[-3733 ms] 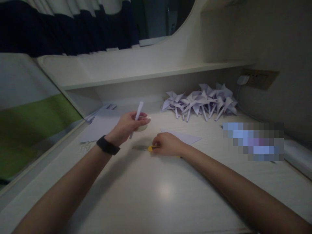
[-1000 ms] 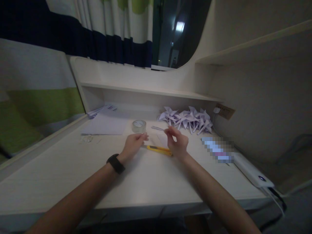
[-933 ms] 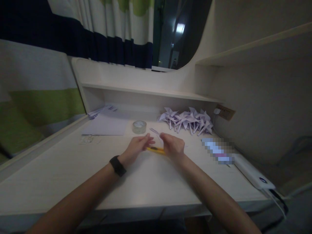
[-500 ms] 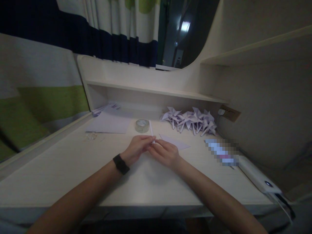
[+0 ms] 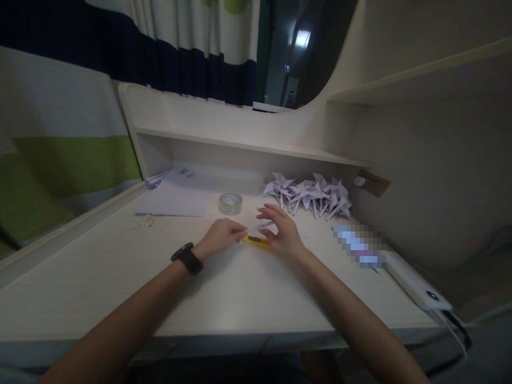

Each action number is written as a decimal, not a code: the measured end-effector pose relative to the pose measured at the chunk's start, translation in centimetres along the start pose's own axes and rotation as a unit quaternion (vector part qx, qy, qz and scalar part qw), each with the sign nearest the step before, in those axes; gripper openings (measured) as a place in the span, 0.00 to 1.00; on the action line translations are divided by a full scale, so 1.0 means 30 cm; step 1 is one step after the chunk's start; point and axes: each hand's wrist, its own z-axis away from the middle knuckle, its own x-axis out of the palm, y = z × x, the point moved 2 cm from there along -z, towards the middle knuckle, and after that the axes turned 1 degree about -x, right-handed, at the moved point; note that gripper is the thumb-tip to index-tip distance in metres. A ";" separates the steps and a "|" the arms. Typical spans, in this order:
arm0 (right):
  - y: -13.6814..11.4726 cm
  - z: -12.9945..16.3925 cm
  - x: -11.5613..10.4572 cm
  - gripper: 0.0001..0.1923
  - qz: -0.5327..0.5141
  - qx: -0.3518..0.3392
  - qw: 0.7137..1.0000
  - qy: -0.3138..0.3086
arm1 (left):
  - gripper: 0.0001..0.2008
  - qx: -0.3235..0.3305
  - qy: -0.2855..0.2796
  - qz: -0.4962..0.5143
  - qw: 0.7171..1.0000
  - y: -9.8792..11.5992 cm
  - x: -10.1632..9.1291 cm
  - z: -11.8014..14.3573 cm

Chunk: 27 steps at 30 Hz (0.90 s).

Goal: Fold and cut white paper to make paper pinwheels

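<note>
**Paper stick held between both hands, mid-bench**

L hand (image 5: 221,237) & R hand (image 5: 282,234) meet over the middle of the bench (image 5: 240,298). Between them: a thin rolled white paper stick (image 5: 259,228), lying roughly level, slightly raised at its R end. L hand pinches the stick's L end w/ thumb and fingertips, other fingers curled in. R hand is at the stick's R end, fingers spread and extended above it; contact looks like thumb side only, exact grip can't be told. Black wristband (image 5: 186,258) on L wrist.

Yellow utility knife (image 5: 256,241) lies flat on the bench right under the stick, just below the fingertips, partly covered by R hand. Clear tape roll (image 5: 231,203) sits just beyond L hand, apart from it. Pile of paper pinwheels (image 5: 308,193) further back, R of the tape. White paper sheets (image 5: 176,202) back L. White power strip (image 5: 416,282) near R edge.
</note>
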 end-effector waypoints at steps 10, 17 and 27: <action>0.025 0.043 0.087 0.29 -0.141 0.161 0.976 -0.025 | 0.13 0.019 -0.020 0.043 0.999 0.021 0.022 0.012; 0.038 0.012 0.046 0.11 -0.148 0.199 0.968 0.031 | 0.13 -0.025 -0.005 0.044 0.999 0.004 0.020 0.005; 0.033 0.010 0.046 0.07 -0.304 0.280 0.906 -0.096 | 0.13 -0.117 -0.059 0.150 0.980 0.032 0.021 0.015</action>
